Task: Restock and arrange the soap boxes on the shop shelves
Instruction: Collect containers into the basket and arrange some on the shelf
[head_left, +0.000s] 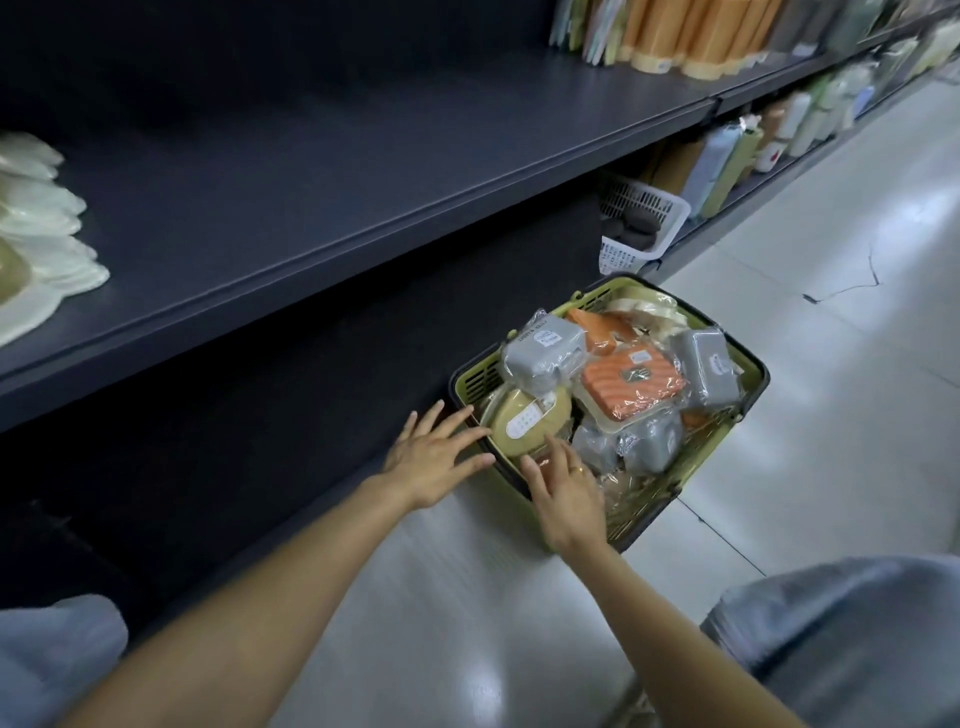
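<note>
1. Head view: the person crouches on the floor by a green shopping basket (748, 376) full of plastic-wrapped soap boxes. Both arms reach into its near-left corner.
2. Left hand (434, 460): fingers straight and spread, tips at the basket rim just beside the yellow oval soap box (524, 423). It holds nothing.
3. Right hand (566, 486): fingers extended, lying over the near edge of the same yellow box. Touching it or just above it, can't tell. No grip closed round it yet.
4. Step, as I judge it: picking the next box out of the basket, pre-grasp. Restock looks far from done: the basket is full and the dark shelf (363, 171) above has a long bare stretch.
5. Next move calls for closing both hands on the yellow box and lifting it clear of the grey soap box (543, 353) that overlaps its far edge. The loose wrap could snag on neighbouring boxes. Then up to the shelf.
6. Other stock in the basket: an orange ribbed soap box (628, 384) and more grey ones right and below it.
7. Hard to read:
   - Labels are too small to make out.
   - Pale items (36, 228) at the left shelf edge are cut off, so I can't identify them.
   - Under the shelf it is near black.
   - Lower basket layers are hidden.
   - Far bottles (727, 156) are blurred.
</note>
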